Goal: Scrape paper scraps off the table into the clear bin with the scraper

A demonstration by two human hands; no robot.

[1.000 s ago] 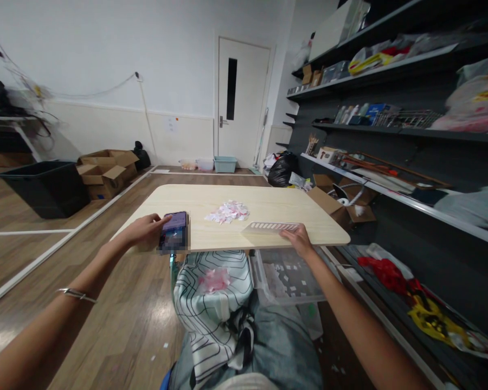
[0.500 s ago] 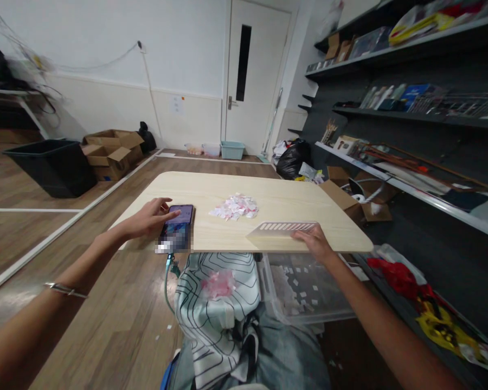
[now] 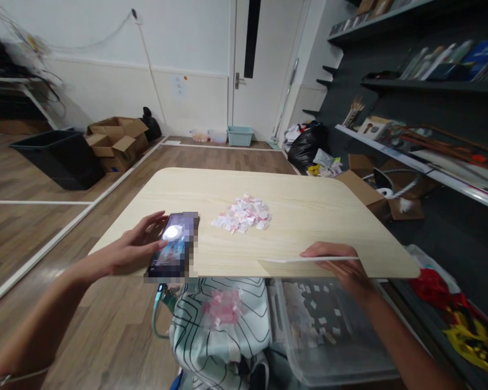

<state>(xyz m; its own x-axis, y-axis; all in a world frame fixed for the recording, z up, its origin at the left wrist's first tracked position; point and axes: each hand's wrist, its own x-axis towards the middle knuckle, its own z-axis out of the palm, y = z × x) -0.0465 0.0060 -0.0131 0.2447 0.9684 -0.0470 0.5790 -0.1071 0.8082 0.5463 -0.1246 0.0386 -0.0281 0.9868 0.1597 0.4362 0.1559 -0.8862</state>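
Note:
My left hand [image 3: 136, 246] lies at the near left of the light wooden table [image 3: 309, 211], fingers spread, touching a phone [image 3: 171, 244] that lies flat with its screen lit. My right hand [image 3: 341, 265] grips a thin clear plastic tray [image 3: 309, 260] at the near right table edge; the tray is seen edge-on, level with the tabletop. A heap of small pink and white paper pieces [image 3: 243, 213] lies in the table's middle, apart from both hands.
Below the table stand a clear plastic bin [image 3: 329, 330] with white pieces and a black-lined white cloth [image 3: 223, 336] with pink bits on my lap. Dark shelves [image 3: 423, 86] run along the right. Cardboard boxes [image 3: 116, 138] and a black tub [image 3: 59, 157] sit at left.
The view has tipped down and come closer to the table. My right hand has drawn the clear tray back to the table's edge, now edge-on. My left hand stays on the phone.

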